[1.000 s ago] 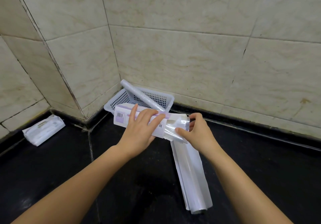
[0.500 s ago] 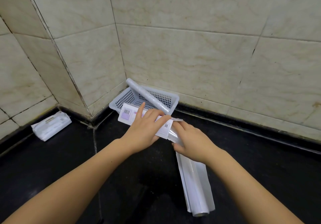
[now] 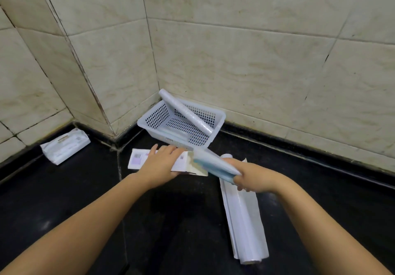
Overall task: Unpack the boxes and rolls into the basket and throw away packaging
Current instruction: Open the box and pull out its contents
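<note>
Two grips, left hand [image 3: 159, 163] and right hand [image 3: 254, 178], on one box [image 3: 136, 161].

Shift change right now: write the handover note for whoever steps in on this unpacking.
Left hand: grip shut on the white box, pinning it to the black counter.
Right hand: grip shut on the blue-tinted roll, partly drawn out of the box's open end.
Done: one roll leans in the white basket in the corner.
Left: finish pulling this roll out, put it in the basket, unwrap the wrapped roll beside the right arm, deal with the white pack at far left, bin packaging.
</note>
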Demonstrator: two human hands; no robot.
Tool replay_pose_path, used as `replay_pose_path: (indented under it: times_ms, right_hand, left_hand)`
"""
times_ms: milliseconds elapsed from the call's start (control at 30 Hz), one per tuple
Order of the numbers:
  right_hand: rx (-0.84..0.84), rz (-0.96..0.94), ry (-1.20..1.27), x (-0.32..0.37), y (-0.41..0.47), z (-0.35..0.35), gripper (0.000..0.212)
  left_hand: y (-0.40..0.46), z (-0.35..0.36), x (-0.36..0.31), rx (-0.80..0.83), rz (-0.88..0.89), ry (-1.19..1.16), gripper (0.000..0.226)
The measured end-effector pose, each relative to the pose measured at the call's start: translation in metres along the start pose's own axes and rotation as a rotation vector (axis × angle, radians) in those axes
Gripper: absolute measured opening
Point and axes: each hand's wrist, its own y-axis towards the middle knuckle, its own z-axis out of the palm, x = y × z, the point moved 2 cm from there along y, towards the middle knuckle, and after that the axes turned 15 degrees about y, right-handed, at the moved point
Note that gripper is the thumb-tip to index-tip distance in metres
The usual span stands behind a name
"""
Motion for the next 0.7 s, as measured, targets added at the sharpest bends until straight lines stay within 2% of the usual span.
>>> replay_pose_path:
  times_ms: [100,200,300,367,433,500,533,600,667,700]
  right_hand:
    - [-0.036,-0.013,0.189,-0.004,0.012,-0.007,0.057]
    - [-0.041,-0.033,0.364,-0.002,0.036,-0.004,0.052]
    - [-0.079,-0.008,0.428,0.006,0.066,0.002,0.056]
    - [-0.136,0.001,0.430,0.012,0.088,0.001,0.060]
    - [-0.198,0.005,0.423,0.021,0.111,-0.005,0.064]
    - [-0.256,-0.005,0.354,0.032,0.139,-0.014,0.067]
    - [-0.279,-0.019,0.285,0.038,0.156,-0.018,0.067]
    - [-0.288,-0.065,0.108,0.051,0.195,-0.023,0.065]
    - [-0.284,-0.073,-0.104,0.064,0.235,-0.021,0.064]
    - [-0.283,-0.064,-0.200,0.069,0.254,-0.017,0.065]
  left_hand:
    - [-0.010,0.039,0.003,0.191,0.007,-0.069,0.070]
    - [-0.014,0.070,-0.012,0.343,0.176,-0.064,0.076]
    - [-0.007,0.081,-0.015,0.447,0.278,-0.137,0.088]
    - [0.009,0.072,0.001,0.330,0.267,-0.276,0.083]
    - [0.033,0.059,0.030,0.043,0.213,-0.389,0.068]
    - [0.057,0.051,0.059,-0.166,0.131,-0.333,0.060]
    - [0.068,0.053,0.073,-0.179,0.082,-0.252,0.060]
    - [0.083,0.069,0.093,-0.045,-0.007,-0.124,0.063]
    - [0.085,0.090,0.102,0.075,-0.016,-0.071,0.068]
    - [0.083,0.098,0.104,0.071,-0.002,-0.068,0.072]
